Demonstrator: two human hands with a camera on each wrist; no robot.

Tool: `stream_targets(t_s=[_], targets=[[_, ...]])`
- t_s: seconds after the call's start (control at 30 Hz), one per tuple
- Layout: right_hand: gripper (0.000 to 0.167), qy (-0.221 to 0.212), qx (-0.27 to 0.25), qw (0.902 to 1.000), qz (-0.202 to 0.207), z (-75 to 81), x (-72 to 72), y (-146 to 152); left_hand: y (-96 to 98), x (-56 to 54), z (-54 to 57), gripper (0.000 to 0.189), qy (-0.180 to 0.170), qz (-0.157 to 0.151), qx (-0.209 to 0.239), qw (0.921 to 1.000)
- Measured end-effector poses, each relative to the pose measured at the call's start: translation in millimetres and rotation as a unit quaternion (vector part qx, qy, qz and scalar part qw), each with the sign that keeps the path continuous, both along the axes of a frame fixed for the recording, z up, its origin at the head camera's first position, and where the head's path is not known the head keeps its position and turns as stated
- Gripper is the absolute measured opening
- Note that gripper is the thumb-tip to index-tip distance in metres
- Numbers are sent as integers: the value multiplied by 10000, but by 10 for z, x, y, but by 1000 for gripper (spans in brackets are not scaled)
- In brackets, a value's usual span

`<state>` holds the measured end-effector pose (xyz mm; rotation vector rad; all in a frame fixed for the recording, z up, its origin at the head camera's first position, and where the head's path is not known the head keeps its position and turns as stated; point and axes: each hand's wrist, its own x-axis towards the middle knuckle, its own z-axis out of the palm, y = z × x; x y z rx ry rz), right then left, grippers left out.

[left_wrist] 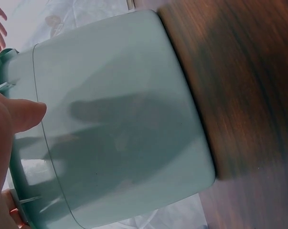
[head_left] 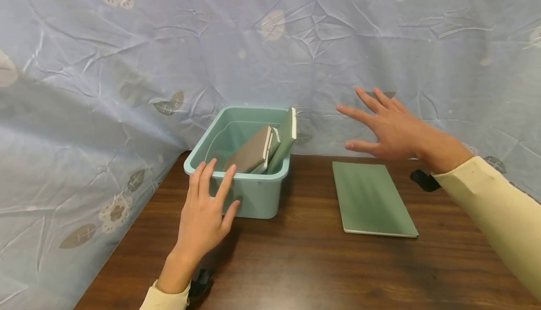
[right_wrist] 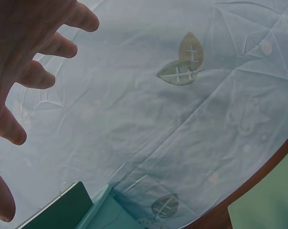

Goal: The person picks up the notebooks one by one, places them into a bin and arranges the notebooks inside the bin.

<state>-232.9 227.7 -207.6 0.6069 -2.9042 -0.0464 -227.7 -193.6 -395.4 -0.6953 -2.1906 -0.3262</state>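
A light teal plastic bin [head_left: 258,197] stands on the table in the head view. Leaning inside it are a brown notebook [head_left: 249,152] and green notebooks [head_left: 284,141], the tallest rising above the right rim. My left hand [head_left: 204,220], fingers spread, is at the bin's near rim; in the left wrist view its thumb [left_wrist: 29,114] shows in front of the bin's wall [left_wrist: 124,119]. To the right, a green notebook [head_left: 374,199] lies flat on the table. My right hand [head_left: 395,131] hovers beyond and above it with fingers spread, holding nothing.
The dark wooden table [head_left: 304,263] ends at a patterned cloth [head_left: 313,65] hanging behind it and along the left side. A black strap [head_left: 424,181] shows at the right wrist.
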Motion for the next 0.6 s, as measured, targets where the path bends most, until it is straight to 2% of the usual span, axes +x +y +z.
stream_targets(t_s=[0.13, 0.27, 0.5, 0.6], targets=[[83, -105, -41, 9999, -68, -46, 20, 9, 4, -11, -10, 86, 82, -50, 47, 9999], [84, -204, -109, 9997, -112, -156, 25, 20, 2, -10, -16, 85, 60, -54, 40, 10000], [84, -286, -161, 9994, -81, -499, 1, 63, -4, 4, -13, 85, -25, -22, -6, 10000], [85, -416, -187, 9989, -64, -664, -10, 94, -8, -5, -9, 86, 72, -34, 9, 10000]])
